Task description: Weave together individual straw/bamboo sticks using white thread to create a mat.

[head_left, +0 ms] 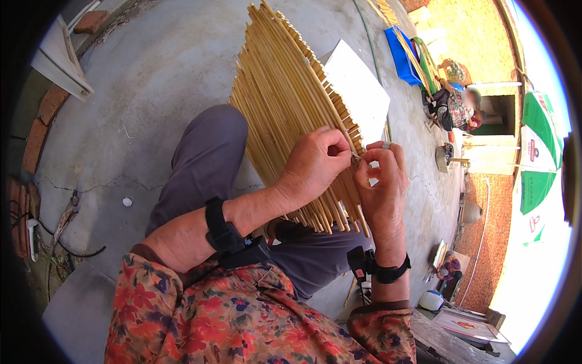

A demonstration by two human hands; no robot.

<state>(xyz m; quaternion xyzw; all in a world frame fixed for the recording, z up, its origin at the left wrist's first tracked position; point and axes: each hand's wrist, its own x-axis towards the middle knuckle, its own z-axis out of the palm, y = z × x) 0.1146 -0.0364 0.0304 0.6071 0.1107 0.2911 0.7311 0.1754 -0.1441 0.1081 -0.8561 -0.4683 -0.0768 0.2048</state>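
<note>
A thick mat of straw-coloured reed stalks [285,91], laid side by side, rests across my lap and slants away from me. At its right edge, where the stalk ends show, both my hands come together. My left hand [316,159] lies over the stalks with thumb and forefinger pinched at that edge. Just beside it, my right hand [385,182], a ring on one finger, pinches at the same spot. Between the fingertips shows a tiny pale bit, too small to name. Both wrists carry black straps.
A white board [357,82] lies behind the mat on the concrete floor [139,79]. Bricks [53,103] and a white panel [60,60] edge the left. At far right are a blue crate [403,56], a seated person [454,109], another person [450,268] lower down, and a green-and-white umbrella [539,164].
</note>
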